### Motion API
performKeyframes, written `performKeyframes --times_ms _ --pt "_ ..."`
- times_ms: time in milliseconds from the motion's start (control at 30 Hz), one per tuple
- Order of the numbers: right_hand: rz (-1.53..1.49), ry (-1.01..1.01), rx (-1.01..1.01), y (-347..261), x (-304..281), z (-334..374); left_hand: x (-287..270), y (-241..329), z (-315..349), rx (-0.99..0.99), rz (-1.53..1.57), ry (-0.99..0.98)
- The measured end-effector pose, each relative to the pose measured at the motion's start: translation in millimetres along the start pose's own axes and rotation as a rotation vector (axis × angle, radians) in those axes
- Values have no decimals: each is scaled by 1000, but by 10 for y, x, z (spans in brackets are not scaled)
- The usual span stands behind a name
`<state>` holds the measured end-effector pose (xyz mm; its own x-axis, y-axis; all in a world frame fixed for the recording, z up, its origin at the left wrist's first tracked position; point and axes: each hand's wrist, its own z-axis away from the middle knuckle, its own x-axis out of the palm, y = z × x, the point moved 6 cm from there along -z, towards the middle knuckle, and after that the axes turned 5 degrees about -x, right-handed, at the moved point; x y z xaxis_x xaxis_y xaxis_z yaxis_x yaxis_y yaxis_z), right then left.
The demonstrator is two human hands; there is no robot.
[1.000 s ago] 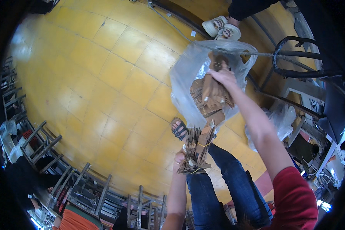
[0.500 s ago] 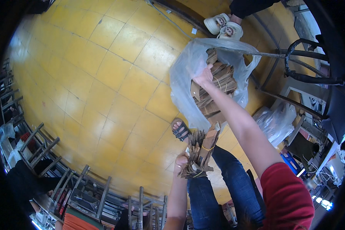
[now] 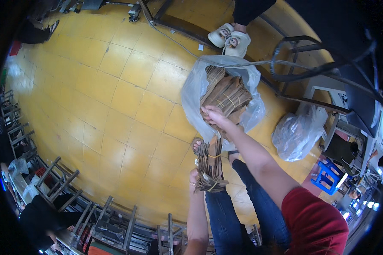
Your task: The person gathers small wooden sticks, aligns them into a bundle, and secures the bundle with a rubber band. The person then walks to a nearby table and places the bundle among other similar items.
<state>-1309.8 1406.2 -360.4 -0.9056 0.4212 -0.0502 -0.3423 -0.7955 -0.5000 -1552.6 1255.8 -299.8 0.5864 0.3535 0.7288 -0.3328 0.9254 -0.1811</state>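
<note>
My left hand [image 3: 194,176] grips a stack of brown cardboard bundles [image 3: 210,168], bound with yellow bands, over my lap. Beyond it a translucent plastic bag [image 3: 192,91] stands open on the floor, filled with similar brown bundles [image 3: 232,95] in yellow bands. My right hand [image 3: 213,115] reaches in over the bag's near left side, its fingers curled against the cardboard. What those fingers hold, if anything, is hidden from me.
A second clear plastic bag [image 3: 295,134] lies to the right, near a blue stool [image 3: 327,176]. Another person's pale shoes [image 3: 230,40] are beyond the open bag. A black-wrapped metal frame [image 3: 304,70] juts in at right. Metal racks [image 3: 110,229] line the lower left.
My right hand has moved from the upper left part of the open bag to its near side, with the fingers now curled. My left hand still holds its bundles. The view has shifted.
</note>
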Motion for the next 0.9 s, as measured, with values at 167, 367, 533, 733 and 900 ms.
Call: performKeyframes --times_ms 167,367,533,733,900 --pt "149 87 -7 343 -900 1098 167 214 536 28 48 -8" --pt "226 344 45 169 -1821 2763 1932 448 1559 96 -111 -230" --pt "40 175 -226 -386 -1440 4453 3458 182 2201 142 -493 -221" --pt "-373 338 -725 -860 -1433 6664 4351 -1318 2473 -262 -821 -289" --pt "-622 796 -721 364 -2254 8187 4452 -3318 2630 -526 -1019 -291"
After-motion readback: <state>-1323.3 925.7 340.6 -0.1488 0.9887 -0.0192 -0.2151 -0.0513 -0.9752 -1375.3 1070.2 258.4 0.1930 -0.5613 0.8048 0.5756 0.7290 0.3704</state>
